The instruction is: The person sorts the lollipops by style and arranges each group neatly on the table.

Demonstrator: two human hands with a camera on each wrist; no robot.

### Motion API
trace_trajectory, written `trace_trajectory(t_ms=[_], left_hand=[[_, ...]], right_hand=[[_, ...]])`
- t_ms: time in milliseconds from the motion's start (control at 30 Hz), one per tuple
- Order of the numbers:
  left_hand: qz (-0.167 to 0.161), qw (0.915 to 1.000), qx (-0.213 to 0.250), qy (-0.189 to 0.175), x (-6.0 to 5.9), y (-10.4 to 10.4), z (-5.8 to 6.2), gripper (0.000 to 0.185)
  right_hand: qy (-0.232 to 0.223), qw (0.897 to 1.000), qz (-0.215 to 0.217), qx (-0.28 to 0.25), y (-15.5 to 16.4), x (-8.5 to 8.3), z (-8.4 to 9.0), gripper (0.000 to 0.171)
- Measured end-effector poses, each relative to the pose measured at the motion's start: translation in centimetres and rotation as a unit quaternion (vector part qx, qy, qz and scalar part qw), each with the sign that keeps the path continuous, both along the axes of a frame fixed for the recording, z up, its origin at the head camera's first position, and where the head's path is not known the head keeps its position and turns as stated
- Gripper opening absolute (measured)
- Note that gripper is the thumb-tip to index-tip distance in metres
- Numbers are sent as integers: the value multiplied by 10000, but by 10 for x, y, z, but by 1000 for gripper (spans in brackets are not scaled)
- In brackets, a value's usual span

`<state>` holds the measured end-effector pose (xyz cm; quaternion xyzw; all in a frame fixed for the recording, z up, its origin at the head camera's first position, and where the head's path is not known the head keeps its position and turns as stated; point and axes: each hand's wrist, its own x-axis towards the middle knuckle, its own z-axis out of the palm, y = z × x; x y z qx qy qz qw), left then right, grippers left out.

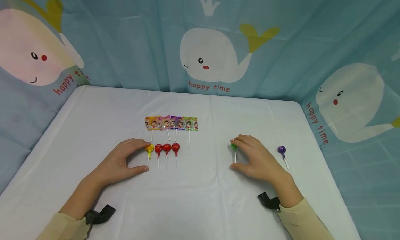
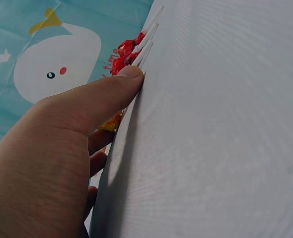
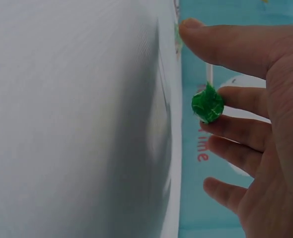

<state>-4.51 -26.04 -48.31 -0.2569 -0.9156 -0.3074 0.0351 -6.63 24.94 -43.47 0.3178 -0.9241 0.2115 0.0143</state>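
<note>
My left hand (image 1: 120,162) spans a yellow lollipop (image 1: 150,149) lengthwise, fingertips at its candy head and thumb by the end of the stick. In the left wrist view, that yellow candy (image 2: 109,123) shows partly behind the thumb (image 2: 129,74). Directly right of it, three red lollipops (image 1: 167,148) lie side by side with sticks toward me. Farther right, my right hand (image 1: 254,158) holds a green lollipop (image 1: 234,148) between thumb and fingers. The right wrist view shows its green wrapped head (image 3: 207,104) against the index and middle fingertips, above the table surface.
Behind the red lollipops lies a row of flat-wrapped lollipops (image 1: 171,123) in orange, pink, purple and green. A purple lollipop (image 1: 282,150) lies right of my right hand. The white-covered table (image 1: 200,205) meets a blue whale-print curtain (image 1: 140,52). Each wrist wears a black strap mount (image 1: 100,215).
</note>
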Motion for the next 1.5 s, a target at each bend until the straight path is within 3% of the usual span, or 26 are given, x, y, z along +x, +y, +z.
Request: trace_trajectory(t_ms=[1500], left_hand=[[58,10000,-30,-10,2,1,2,79]], right_hand=[[355,9974,623,-16,-49,-10,1,78]])
